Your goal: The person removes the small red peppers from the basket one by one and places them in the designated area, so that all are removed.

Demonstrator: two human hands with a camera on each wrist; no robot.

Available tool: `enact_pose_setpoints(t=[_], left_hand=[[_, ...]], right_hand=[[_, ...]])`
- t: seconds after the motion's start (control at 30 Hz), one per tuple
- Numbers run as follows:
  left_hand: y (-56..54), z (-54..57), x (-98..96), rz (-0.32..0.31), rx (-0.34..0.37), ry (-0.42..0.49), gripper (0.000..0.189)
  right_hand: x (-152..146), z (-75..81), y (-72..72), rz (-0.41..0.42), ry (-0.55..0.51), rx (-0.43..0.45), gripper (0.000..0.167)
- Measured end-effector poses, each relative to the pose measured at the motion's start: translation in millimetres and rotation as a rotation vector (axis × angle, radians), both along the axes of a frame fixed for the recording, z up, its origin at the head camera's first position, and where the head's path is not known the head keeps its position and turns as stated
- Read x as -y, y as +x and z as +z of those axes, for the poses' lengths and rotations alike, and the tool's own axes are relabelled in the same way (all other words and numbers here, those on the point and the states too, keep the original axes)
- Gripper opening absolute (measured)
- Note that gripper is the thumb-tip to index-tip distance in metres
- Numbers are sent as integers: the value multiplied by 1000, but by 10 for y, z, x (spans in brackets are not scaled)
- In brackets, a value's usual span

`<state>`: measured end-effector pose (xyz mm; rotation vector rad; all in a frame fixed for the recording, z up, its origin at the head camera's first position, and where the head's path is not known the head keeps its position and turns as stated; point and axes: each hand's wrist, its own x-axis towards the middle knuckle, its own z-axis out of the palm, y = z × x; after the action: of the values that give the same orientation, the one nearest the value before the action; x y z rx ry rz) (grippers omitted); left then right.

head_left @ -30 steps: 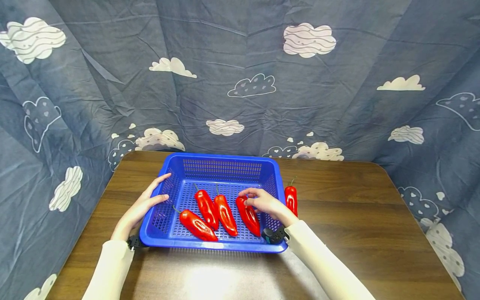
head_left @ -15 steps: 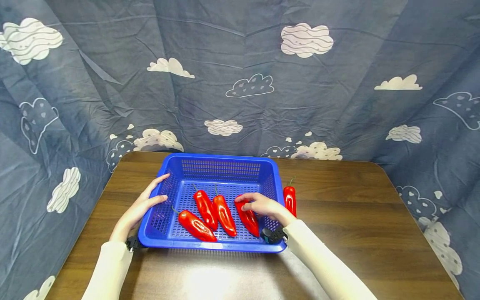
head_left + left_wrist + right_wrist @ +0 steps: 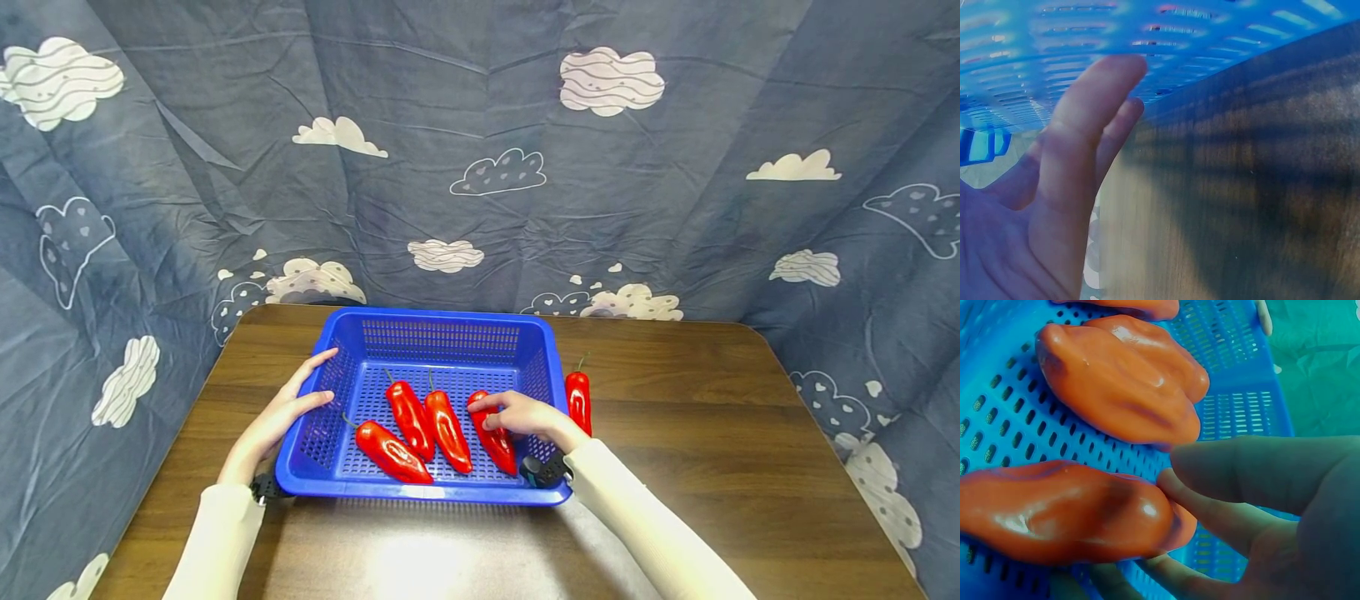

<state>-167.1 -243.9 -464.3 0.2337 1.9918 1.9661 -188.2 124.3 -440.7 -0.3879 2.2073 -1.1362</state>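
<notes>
Right hand (image 3: pixel 527 413) was spread loosely around the rightmost pepper (image 3: pixel 500 450) in the basket (image 3: pixel 420 492), which was gripped at one side by the left hand (image 3: pixel 281 412). Glossy, likely light and slippery, that pepper was judged best held mid-body.

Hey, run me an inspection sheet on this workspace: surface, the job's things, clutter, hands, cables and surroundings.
Surface: brown wood-look table, bright glare along its near side.
Job's things: four red peppers lie in a blue basket; a fifth pepper lies on the table, just right of it.
Clutter: nothing seen.
Left hand: holds the basket's left rim, thumb and a fingertip over it.
Right hand: fingers at the rightmost pepper in the basket; whether it grips firmly cannot be told.
Cables: nothing seen.
Surroundings: dark cloth with cloud prints behind and at both sides.
</notes>
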Motion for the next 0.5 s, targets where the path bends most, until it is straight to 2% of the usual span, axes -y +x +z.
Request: enact_pose_setpoints(t=[0.5], left_hand=[[3,-5,4,10,-3,-1,63]], right_hand=[[16,-9,-16,-143,-172,18,47]])
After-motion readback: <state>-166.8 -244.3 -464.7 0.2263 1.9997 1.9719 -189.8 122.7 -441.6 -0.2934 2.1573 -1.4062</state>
